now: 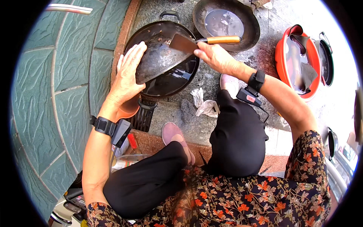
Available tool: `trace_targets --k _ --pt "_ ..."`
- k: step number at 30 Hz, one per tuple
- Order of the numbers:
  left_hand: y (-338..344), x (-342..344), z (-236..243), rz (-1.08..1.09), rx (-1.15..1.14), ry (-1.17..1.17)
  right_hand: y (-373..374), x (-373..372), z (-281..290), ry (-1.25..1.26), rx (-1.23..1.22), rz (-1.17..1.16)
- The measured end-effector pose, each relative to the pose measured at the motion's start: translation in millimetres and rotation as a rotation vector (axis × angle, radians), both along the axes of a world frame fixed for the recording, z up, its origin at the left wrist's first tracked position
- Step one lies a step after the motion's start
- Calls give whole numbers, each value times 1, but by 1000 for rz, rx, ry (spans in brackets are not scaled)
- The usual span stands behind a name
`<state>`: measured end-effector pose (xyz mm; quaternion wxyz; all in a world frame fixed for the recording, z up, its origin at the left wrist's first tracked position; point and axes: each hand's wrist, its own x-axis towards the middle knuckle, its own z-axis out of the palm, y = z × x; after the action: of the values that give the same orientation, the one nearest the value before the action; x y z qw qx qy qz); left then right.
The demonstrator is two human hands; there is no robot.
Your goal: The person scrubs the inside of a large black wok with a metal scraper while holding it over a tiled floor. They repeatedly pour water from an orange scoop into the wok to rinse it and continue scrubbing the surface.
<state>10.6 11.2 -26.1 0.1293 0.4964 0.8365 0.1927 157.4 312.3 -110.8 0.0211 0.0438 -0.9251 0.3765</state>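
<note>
A large black two-handled wok (172, 90) with dark liquid in it stands in front of me. Tilted up over it is a dark, worn metal piece, pan-like or lid-like (159, 60), its straight-looking rim slanting across the wok. My left hand (128, 73) grips its left side, fingers stretched along the edge and thumb on the nearer side. Against its upper right part lies the broad blade of a spatula (184, 43) with a wooden handle. The fingers of my right hand (217, 56) are closed at the spatula's neck and blade corner; their exact grip is partly hidden.
A second wok (251, 32) holding cloudy water stands beyond. To the right, a red basin (280, 62) holds water and dark pieces, beside a black pan (326, 62). Crumpled white plastic (208, 108) lies near my feet. A drain grate (140, 120) and a green stone wall (72, 72) are at left.
</note>
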Motion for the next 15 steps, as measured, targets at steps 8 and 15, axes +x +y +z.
trace_targets --k 8,15 --pt "0 -2 -1 12 -3 1 -9 6 25 -171 -42 115" --pt "4 -5 1 19 10 18 6 -8 7 -132 -29 -3"
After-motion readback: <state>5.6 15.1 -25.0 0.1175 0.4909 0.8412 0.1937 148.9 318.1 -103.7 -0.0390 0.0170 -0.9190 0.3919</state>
